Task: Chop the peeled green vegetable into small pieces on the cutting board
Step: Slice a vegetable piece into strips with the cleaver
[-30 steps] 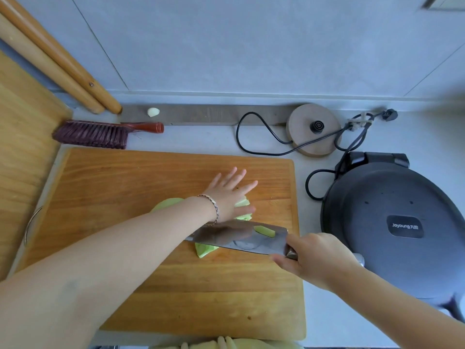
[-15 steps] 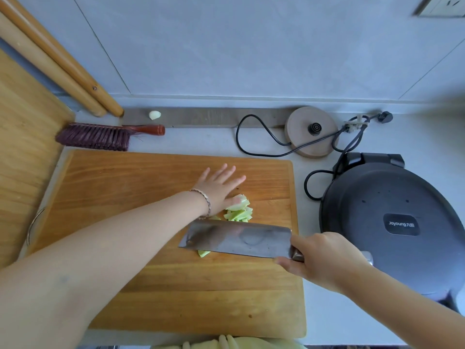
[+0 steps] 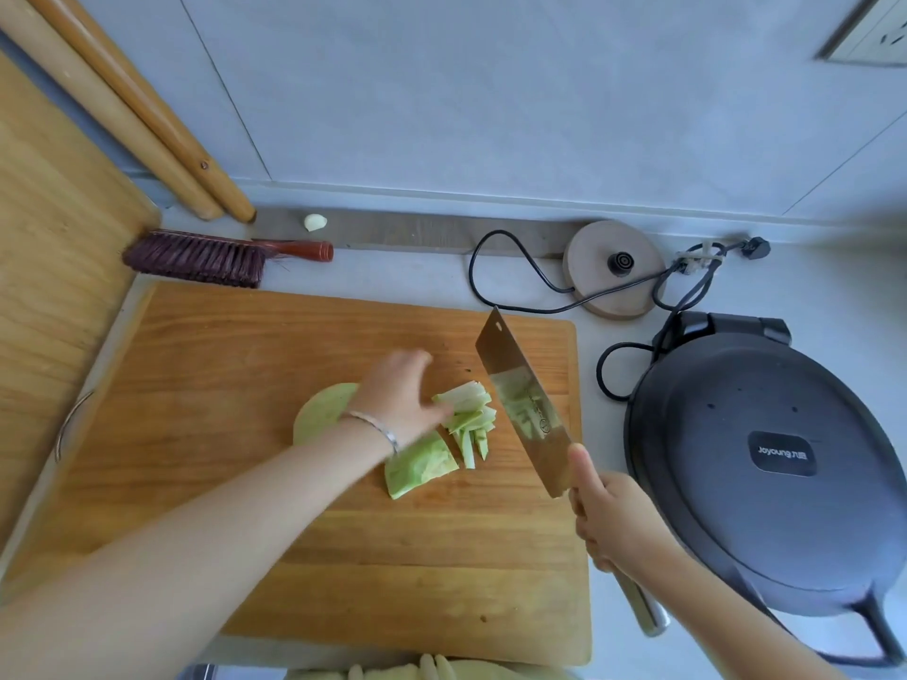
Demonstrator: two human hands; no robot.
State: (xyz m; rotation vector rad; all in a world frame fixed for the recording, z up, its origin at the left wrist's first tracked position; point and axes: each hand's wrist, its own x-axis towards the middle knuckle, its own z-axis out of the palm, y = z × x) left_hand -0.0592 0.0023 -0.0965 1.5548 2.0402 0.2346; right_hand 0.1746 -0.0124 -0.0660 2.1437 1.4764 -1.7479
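Observation:
On the wooden cutting board lies a peeled pale green vegetable, partly cut; another flat chunk lies in front of my wrist. A heap of green strips sits to its right. My left hand rests on the vegetable, blurred, its fingers reaching the strips. My right hand grips the handle of a steel cleaver. The blade points away from me, just right of the strips.
A black electric griddle stands right of the board, with a kettle base and cords behind it. A brush, a garlic clove and two wooden poles are at the back left. A second wooden board stands left.
The cleaver has swung from lying crosswise in front of the vegetable to pointing away, right of the strips. My left hand has curled and shifted on the vegetable.

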